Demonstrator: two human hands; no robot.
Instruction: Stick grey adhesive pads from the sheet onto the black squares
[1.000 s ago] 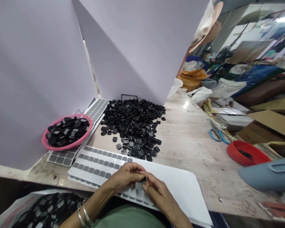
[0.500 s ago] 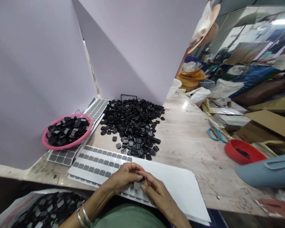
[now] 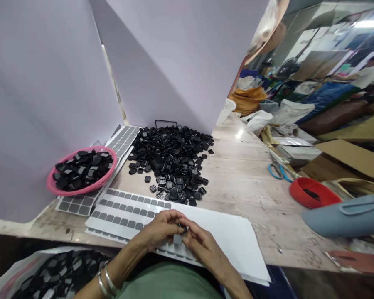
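My left hand point(image 3: 157, 230) and my right hand point(image 3: 202, 245) meet at the near table edge, fingertips pinched together on a small black plastic piece point(image 3: 182, 228). A grey square sticker point(image 3: 177, 239) hangs just below the piece between my fingers. Both hands hover over a white sheet of grey square stickers point(image 3: 124, 216). A big heap of black plastic pieces point(image 3: 171, 160) lies on the table beyond the sheet.
A pink basket point(image 3: 57, 189) holding black pieces sits at the left on more sticker sheets point(image 3: 124, 139). Scissors point(image 3: 277, 171), a red bowl point(image 3: 311, 195) and a grey-blue bag point(image 3: 349, 216) lie at the right. A bag of black pieces point(image 3: 52, 272) rests below the table edge.
The hands stay pinched on the small piece; a grey sticker now shows under it. The camera view has shifted slightly, so everything sits a bit higher and to the left.
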